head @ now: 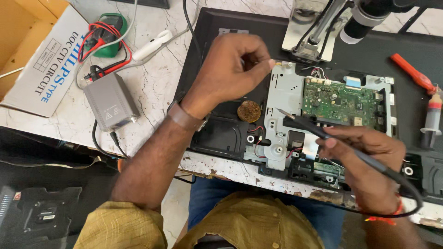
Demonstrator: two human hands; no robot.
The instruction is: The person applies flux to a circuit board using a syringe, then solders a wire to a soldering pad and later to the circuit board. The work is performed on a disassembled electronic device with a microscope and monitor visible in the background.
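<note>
My left hand hovers over the black back panel of an opened device, fingers pinched on a thin yellowish wire at the top edge of a grey metal plate. My right hand grips a black soldering iron, whose tip points left over the metal plate. A green circuit board lies just right of the tip. A round brass wool pad sits between my hands.
A grey box-shaped unit with cables, a green meter with red leads and a cardboard box stand at the left. A microscope on a stand is at the back. A red-handled tool and a syringe lie at right.
</note>
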